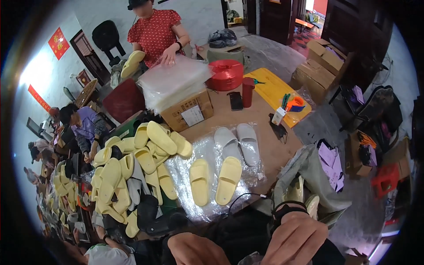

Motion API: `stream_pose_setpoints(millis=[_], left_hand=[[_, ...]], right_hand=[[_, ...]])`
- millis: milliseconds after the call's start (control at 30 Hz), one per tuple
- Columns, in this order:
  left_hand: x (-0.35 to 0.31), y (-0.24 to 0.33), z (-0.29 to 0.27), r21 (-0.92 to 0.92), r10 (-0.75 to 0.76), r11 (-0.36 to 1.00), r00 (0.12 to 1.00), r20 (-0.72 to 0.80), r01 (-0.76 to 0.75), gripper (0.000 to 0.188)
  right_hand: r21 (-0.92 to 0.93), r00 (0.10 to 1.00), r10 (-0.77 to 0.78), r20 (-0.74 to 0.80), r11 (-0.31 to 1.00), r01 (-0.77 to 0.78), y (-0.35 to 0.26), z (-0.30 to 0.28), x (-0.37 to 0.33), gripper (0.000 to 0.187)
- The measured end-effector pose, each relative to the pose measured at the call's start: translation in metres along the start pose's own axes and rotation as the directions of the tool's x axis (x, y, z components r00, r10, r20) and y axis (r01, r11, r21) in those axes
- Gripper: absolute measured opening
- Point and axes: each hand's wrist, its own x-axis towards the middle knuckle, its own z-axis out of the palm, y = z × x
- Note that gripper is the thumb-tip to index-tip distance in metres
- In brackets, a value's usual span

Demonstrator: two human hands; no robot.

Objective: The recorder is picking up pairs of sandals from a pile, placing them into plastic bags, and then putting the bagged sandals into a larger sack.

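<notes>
At the lower edge are both my hands, close to my body. The back of my left hand (196, 249) shows; its fingers are hidden below the frame. My right hand (297, 236), wearing a dark wrist strap, has its fingers curled down and closed; what they grip is hidden. A scrap of clear plastic (251, 259) shows between the hands. Ahead on the table, a left yellow slipper (199, 182) and a right yellow slipper (228, 181) lie side by side on clear plastic bags (185, 170). Behind them lies a grey pair of slippers (248, 145).
Yellow slippers (110, 179) are heaped at left. Clear bags (174, 79) top a cardboard box (187, 112). A phone (235, 101), a red cup (248, 92) and a yellow board (265, 90) lie beyond. A sack (304, 168) stands at right. A co-worker (154, 33) stands opposite.
</notes>
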Motion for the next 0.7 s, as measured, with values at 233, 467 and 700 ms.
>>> stream_pose_setpoints(millis=[233, 467, 700], left_hand=[[0.011, -0.011, 0.001, -0.115, 0.002, 0.993, 0.999, 0.049, 0.003, 0.021], [0.007, -0.045, 0.014, -0.163, 0.277, 0.944, 0.958, -0.081, -0.287, 0.020], [0.015, -0.051, 0.015, -0.065, 0.380, 0.921, 0.922, -0.079, -0.385, 0.018]], right_hand=[[-0.024, 0.993, -0.114, -0.005, 0.993, 0.114, -0.002, -0.007, 0.005, 0.015], [0.083, 0.987, -0.160, -0.032, 0.983, 0.162, 0.006, -0.005, -0.009, 0.009], [-0.455, 0.391, -0.844, -0.368, 0.530, 0.716, 0.035, 0.012, 0.012, 0.008]])
